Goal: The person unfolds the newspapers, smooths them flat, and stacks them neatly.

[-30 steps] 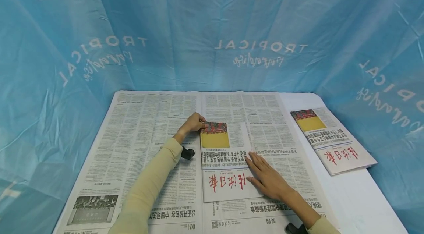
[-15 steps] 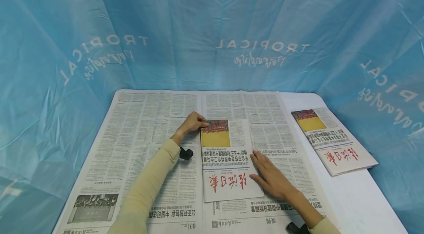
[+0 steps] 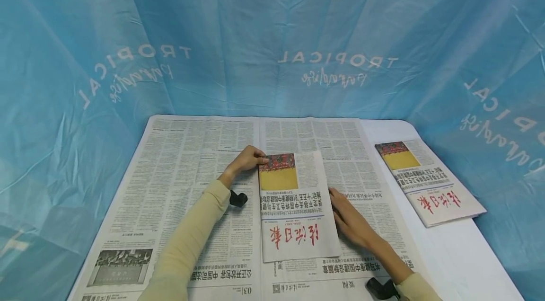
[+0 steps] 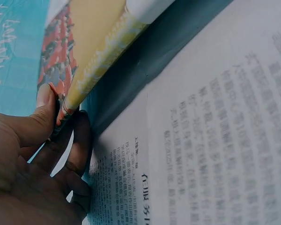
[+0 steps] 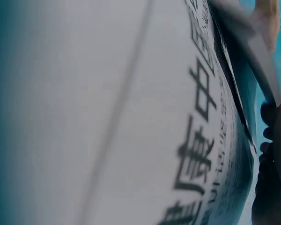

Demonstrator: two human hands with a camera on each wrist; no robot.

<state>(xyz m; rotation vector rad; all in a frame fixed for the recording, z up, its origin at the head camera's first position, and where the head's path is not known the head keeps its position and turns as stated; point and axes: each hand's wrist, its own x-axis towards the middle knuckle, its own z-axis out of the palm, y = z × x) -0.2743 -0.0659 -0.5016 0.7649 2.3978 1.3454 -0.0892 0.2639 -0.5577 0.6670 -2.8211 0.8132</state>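
A folded newspaper (image 3: 298, 206) with a red-and-yellow picture and red characters lies over the middle of a spread newspaper (image 3: 204, 159). At its far left corner my left hand (image 3: 248, 159) pinches it. The left wrist view shows the thumb on top of the picture and fingers beneath, the folded edge (image 4: 103, 65) raised above the printed sheet. My right hand (image 3: 351, 220) is at the near right edge of the folded newspaper, fingertips hidden under that edge. In the right wrist view, part of the hand (image 5: 274, 183) shows at the right border; I cannot tell whether it grips the paper.
A second folded newspaper (image 3: 427, 182) with the same front lies on the white table (image 3: 481, 263) at the right. Blue printed curtain (image 3: 264, 31) hangs behind and along both sides. Black wrist cameras (image 3: 238, 199) sit on both wrists.
The right hand has slid from lying on the folded newspaper to its right edge, its fingertips now beneath it. The folded newspaper's far right side has shifted slightly. The left hand keeps its pinch.
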